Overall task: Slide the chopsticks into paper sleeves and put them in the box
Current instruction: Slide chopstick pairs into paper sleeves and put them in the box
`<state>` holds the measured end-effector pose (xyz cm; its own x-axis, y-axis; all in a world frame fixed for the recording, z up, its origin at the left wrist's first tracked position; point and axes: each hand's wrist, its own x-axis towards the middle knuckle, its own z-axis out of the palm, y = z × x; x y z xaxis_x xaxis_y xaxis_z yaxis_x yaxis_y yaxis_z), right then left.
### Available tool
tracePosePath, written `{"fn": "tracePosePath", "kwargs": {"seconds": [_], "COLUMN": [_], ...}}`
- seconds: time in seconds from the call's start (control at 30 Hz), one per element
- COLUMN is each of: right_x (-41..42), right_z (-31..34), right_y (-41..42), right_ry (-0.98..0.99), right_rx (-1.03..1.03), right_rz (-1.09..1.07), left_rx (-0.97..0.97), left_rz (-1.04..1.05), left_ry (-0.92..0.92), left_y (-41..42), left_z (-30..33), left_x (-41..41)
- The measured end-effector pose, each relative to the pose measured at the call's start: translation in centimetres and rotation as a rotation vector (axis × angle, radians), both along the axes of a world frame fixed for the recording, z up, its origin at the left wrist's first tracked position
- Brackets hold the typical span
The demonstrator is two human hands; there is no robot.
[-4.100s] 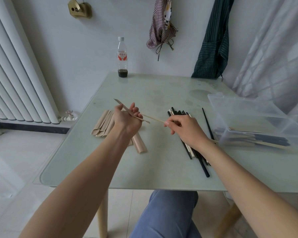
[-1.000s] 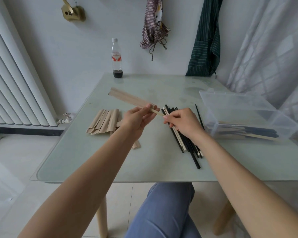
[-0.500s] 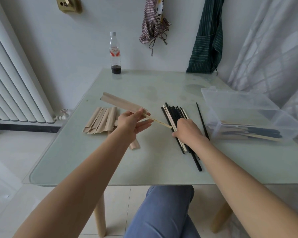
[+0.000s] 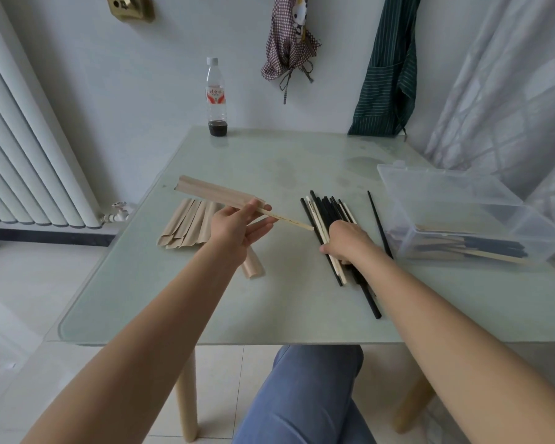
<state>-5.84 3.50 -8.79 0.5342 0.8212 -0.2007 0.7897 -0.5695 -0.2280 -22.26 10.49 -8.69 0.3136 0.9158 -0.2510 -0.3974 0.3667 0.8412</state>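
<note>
The left hand (image 4: 237,227) pinches a tan paper sleeve (image 4: 217,193) with one pale wooden chopstick (image 4: 289,220) half inside, held up so a second can go in. The right hand (image 4: 346,240), fingers curled down, picks from the pile of black and pale chopsticks (image 4: 326,213) on the glass bench (image 4: 269,302), likely the mate. The clear plastic box (image 4: 455,200) waits nearby.

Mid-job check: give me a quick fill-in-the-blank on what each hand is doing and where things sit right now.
1. The left hand holds a paper sleeve with a light ____ sticking out of it.
2. The right hand rests on the pile of loose ____.
3. The clear box stands on the person's ____ side of the table.

Missing words: chopstick; chopsticks; right
</note>
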Motion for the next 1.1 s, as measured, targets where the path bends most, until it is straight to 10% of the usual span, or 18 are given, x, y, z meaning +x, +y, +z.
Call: {"fn": "tracePosePath", "kwargs": {"seconds": [0.3, 0.47, 1.1], "right_x": [0.4, 1.4, 1.6], "right_z": [0.1, 0.2, 0.5], "right_y": [-1.6, -2.5, -4.1], "right_ry": [-0.052, 0.334, 0.21], "right_rx": [0.259, 0.622, 0.573], "right_rz": [-0.033, 0.102, 0.253], "left_rx": [0.033, 0.046, 0.052], "left_rz": [0.003, 0.044, 0.038], "left_ry": [0.021, -0.004, -0.076], "left_y": [0.1, 0.4, 0.2], "left_z": [-0.3, -0.4, 0.1], "left_x": [-0.4, -0.6, -1.3]}}
